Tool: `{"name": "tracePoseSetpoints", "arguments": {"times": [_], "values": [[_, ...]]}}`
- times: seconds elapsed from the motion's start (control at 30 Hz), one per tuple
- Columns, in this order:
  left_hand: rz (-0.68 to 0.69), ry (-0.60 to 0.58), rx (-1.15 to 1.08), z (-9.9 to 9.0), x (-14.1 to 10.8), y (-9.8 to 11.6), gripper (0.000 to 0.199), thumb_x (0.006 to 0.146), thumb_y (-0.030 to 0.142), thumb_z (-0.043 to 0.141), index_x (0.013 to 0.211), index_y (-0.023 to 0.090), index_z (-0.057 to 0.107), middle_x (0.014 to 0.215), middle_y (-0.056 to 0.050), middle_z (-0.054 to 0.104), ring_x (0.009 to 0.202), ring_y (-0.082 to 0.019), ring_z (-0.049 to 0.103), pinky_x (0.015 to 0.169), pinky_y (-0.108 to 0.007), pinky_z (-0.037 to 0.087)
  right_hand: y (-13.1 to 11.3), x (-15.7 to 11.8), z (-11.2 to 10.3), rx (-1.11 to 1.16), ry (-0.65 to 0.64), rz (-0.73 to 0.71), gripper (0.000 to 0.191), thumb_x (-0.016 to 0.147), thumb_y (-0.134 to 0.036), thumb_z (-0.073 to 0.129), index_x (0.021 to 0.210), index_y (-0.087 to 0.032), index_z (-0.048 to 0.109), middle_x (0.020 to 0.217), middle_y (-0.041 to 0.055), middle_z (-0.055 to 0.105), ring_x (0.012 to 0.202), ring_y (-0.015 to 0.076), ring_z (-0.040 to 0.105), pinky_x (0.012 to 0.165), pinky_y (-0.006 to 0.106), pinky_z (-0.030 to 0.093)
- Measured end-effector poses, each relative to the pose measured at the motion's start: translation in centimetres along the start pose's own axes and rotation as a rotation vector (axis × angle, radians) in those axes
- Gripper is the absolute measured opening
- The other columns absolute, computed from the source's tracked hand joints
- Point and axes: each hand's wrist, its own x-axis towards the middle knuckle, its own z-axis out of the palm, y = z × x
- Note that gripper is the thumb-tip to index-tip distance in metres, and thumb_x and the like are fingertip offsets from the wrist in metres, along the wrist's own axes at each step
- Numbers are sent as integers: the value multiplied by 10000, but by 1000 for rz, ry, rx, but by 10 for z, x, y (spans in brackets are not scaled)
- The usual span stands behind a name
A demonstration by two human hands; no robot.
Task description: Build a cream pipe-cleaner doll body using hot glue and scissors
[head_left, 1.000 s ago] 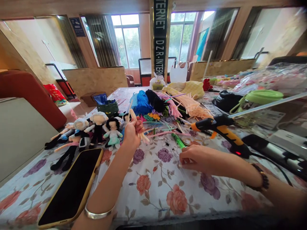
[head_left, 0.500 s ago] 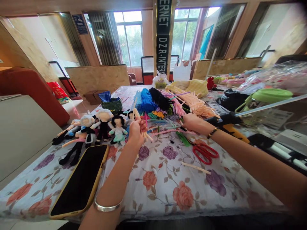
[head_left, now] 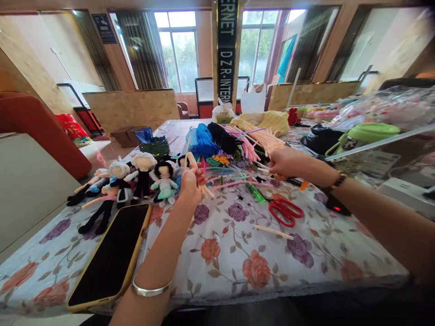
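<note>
My left hand (head_left: 193,181) is closed around a small bundle of cream pipe cleaners (head_left: 190,159), bent ends sticking out above and below the fingers. My right hand (head_left: 287,162) is a closed fist beside the pink pipe cleaners (head_left: 249,151); whatever it grips is hidden, though pale tips show by the fingertips. Under the right forearm, a glue gun shows only in part, with an orange piece (head_left: 303,184) and a clear glue stick (head_left: 370,145). Red-handled scissors (head_left: 286,211) and a short cream strip (head_left: 273,232) lie in front.
Several small dolls (head_left: 142,174) lie at left behind a phone (head_left: 110,258). Blue and black pipe cleaner bundles (head_left: 204,140) are piled mid-table, with a green wire coil (head_left: 154,147) to their left. A green-lidded container (head_left: 369,132) stands at right.
My right hand has moved right and slightly up, away from the pile's front, its forearm now covering most of the glue gun. My left hand stays closed on the cream pipe cleaners. The view has shifted slightly.
</note>
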Motion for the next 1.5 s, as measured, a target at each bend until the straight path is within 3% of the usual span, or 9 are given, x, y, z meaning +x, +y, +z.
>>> {"name": "tracePoseSetpoints", "arguments": {"times": [0.13, 0.2, 0.47, 0.73, 0.9, 1.03, 1.23, 1.43, 1.5], "values": [[-14, 4, -1, 1, -2, 1, 249, 886, 88, 330, 678, 126, 462, 426, 75, 330, 292, -11, 221, 310, -125, 157, 2, -32, 4, 378, -400, -239, 241, 738, -320, 537, 694, -130, 678, 521, 8, 574, 456, 99, 480, 466, 216, 343], [-17, 9, 0, 2, -3, 1, 254, 890, 94, 324, 679, 127, 463, 425, 76, 330, 290, -12, 221, 309, -125, 161, 0, -48, 15, 495, -501, -335, 260, 737, -356, 548, 663, -136, 665, 514, -6, 555, 445, 80, 451, 454, 204, 329], [-25, 13, 4, 3, -4, 0, 250, 886, 105, 353, 664, 132, 465, 426, 73, 335, 281, -12, 226, 299, -128, 165, -4, -70, 54, 643, -486, -362, 311, 772, -384, 529, 670, -122, 662, 512, -4, 527, 447, 67, 418, 429, 191, 298], [-18, 3, 14, 3, -5, 1, 250, 880, 78, 348, 667, 126, 470, 424, 75, 336, 280, -11, 236, 300, -129, 176, -4, -68, 68, 751, -531, -329, 329, 727, -422, 584, 756, -115, 698, 541, 5, 552, 456, 71, 434, 426, 189, 320], [-27, 10, 11, 3, -4, 0, 255, 880, 77, 341, 665, 131, 467, 423, 72, 344, 281, -17, 238, 300, -138, 175, -1, -69, 63, 712, -526, -330, 371, 737, -462, 576, 789, -119, 709, 573, 16, 570, 473, 73, 440, 423, 185, 315], [-33, 12, 0, 2, -4, 0, 249, 878, 76, 339, 672, 131, 468, 424, 72, 341, 284, -16, 237, 304, -134, 167, -4, -71, 55, 613, -421, -354, 373, 733, -496, 589, 821, -155, 714, 602, 15, 592, 515, 91, 478, 451, 195, 317], [-33, 33, -24, 1, -3, 5, 240, 876, 90, 353, 662, 139, 449, 429, 80, 317, 284, -9, 222, 314, -129, 154, -29, -62, 43, 428, -60, -359, 227, 776, -378, 582, 832, -198, 706, 597, 0, 607, 517, 101, 506, 510, 216, 337], [-25, 56, -37, 0, -3, 11, 261, 888, 82, 318, 660, 149, 424, 426, 86, 300, 284, -10, 215, 318, -126, 155, -62, -14, 34, 111, 266, -524, 299, 899, -172, 400, 1093, -187, 627, 963, 82, 647, 759, 138, 604, 629, 225, 367], [-25, 55, -38, 0, -4, 13, 267, 889, 78, 314, 653, 151, 416, 426, 86, 298, 288, -11, 215, 321, -125, 159, -71, 7, 35, 66, 272, -555, 313, 905, -154, 383, 1103, -205, 619, 998, 82, 633, 769, 142, 609, 613, 227, 356]]}}
